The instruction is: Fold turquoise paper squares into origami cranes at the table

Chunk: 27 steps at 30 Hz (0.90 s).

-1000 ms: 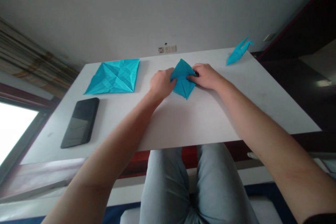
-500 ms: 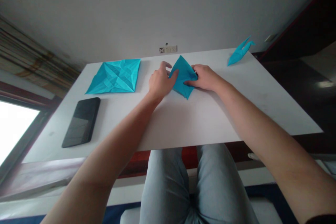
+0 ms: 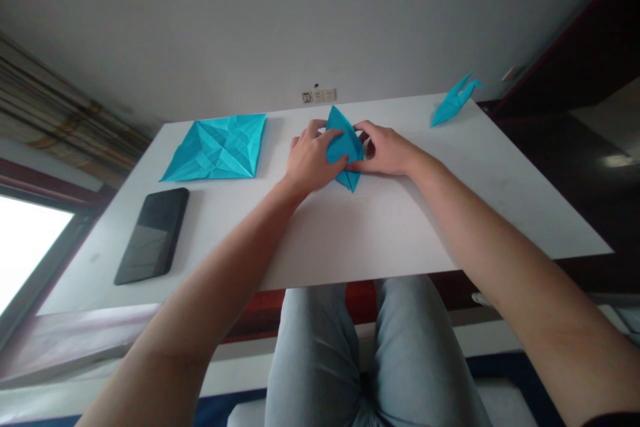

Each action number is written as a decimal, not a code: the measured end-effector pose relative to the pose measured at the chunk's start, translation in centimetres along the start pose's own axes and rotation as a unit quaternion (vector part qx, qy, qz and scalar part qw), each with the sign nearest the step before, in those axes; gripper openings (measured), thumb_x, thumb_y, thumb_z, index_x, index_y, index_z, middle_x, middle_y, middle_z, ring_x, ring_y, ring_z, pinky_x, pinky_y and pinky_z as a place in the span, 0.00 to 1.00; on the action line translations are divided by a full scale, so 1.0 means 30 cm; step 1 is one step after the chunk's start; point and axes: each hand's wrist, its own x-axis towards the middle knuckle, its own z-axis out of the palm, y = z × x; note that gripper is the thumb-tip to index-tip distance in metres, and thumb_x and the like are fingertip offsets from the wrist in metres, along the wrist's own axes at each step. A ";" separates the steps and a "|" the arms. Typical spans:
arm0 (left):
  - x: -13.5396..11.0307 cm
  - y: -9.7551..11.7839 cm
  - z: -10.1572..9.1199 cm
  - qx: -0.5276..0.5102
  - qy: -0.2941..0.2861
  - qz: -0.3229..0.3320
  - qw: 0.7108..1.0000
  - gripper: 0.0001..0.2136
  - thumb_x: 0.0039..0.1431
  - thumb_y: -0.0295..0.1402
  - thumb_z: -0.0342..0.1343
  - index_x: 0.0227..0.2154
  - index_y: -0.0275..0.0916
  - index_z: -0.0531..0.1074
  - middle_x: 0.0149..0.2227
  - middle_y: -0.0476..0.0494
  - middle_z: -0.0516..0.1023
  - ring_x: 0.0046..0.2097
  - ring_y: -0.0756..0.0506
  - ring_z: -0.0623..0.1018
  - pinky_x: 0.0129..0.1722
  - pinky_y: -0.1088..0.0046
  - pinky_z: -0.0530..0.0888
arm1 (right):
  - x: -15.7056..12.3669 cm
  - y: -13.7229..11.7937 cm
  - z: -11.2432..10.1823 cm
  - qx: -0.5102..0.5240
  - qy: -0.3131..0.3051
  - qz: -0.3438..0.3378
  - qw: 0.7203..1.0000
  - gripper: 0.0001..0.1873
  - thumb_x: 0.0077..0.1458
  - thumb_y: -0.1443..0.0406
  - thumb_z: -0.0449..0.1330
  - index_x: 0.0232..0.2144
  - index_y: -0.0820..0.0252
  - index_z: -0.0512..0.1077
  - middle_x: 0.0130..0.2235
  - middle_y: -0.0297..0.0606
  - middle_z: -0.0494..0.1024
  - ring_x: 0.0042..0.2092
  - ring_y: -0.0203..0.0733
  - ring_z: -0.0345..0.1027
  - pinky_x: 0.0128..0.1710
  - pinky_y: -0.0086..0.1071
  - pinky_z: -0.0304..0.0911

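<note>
Bright-blue folded paper diamond mid-width on the white bench, toward its far edge; left hand clamped on its left side, right hand touching its right, can't tell if pinching. Creased blue paper sheet and black rectangular phone lie left, blue paper crane far right.

Mid-scene, I have the paper before me: blue, folded in layers, roughly diamond-shaped, one point far, one near, a darker fold along its far right edge.
</note>
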 end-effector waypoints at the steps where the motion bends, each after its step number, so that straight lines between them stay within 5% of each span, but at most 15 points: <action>1: -0.002 0.003 0.000 0.008 -0.009 -0.005 1.000 0.30 0.69 0.45 0.68 0.73 0.50 0.81 0.79 0.32 0.71 0.77 0.20 0.76 0.78 0.35 0.72 | -0.001 0.003 -0.002 0.006 -0.002 -0.004 1.000 0.52 0.46 0.46 0.85 0.69 0.57 0.77 0.56 0.52 0.91 0.47 0.60 0.84 0.50 0.49 0.79; 5: -0.010 0.015 -0.005 0.018 -0.013 -0.025 0.999 0.29 0.74 0.49 0.64 0.74 0.50 0.80 0.78 0.33 0.73 0.75 0.24 0.80 0.78 0.39 0.74 | 0.003 0.026 -0.015 0.046 -0.021 -0.013 0.999 0.51 0.47 0.45 0.84 0.68 0.53 0.76 0.56 0.49 0.90 0.47 0.60 0.84 0.52 0.53 0.81; 10: -0.008 0.011 -0.007 0.025 -0.030 -0.024 0.999 0.32 0.71 0.48 0.67 0.76 0.49 0.78 0.79 0.32 0.71 0.77 0.23 0.78 0.79 0.38 0.74 | 0.021 0.068 -0.013 0.113 -0.023 -0.001 0.993 0.29 0.63 0.52 0.70 0.64 0.48 0.74 0.54 0.44 0.90 0.50 0.58 0.85 0.58 0.55 0.80; 14: -0.010 0.013 -0.003 0.027 -0.045 -0.019 0.998 0.35 0.68 0.45 0.68 0.77 0.48 0.77 0.80 0.31 0.71 0.79 0.22 0.77 0.80 0.37 0.71 | 0.027 0.079 0.010 0.084 -0.002 -0.012 0.996 0.30 0.61 0.59 0.70 0.63 0.49 0.71 0.53 0.43 0.88 0.43 0.53 0.82 0.54 0.52 0.79; 20: -0.005 0.000 0.006 -0.001 -0.039 -0.017 0.999 0.36 0.67 0.43 0.68 0.77 0.47 0.76 0.82 0.30 0.69 0.79 0.21 0.77 0.81 0.33 0.68 | 0.024 0.086 0.028 0.052 0.001 -0.038 0.998 0.31 0.61 0.55 0.75 0.62 0.52 0.73 0.53 0.46 0.86 0.40 0.50 0.77 0.48 0.49 0.77; 27: 0.014 -0.045 0.026 -0.087 0.047 -0.013 0.995 0.24 0.69 0.39 0.68 0.67 0.47 0.81 0.76 0.33 0.78 0.68 0.30 0.85 0.76 0.42 0.76 | 0.027 0.095 0.020 -0.006 -0.014 -0.057 0.998 0.25 0.64 0.54 0.75 0.60 0.54 0.84 0.56 0.49 0.81 0.47 0.55 0.79 0.54 0.52 0.79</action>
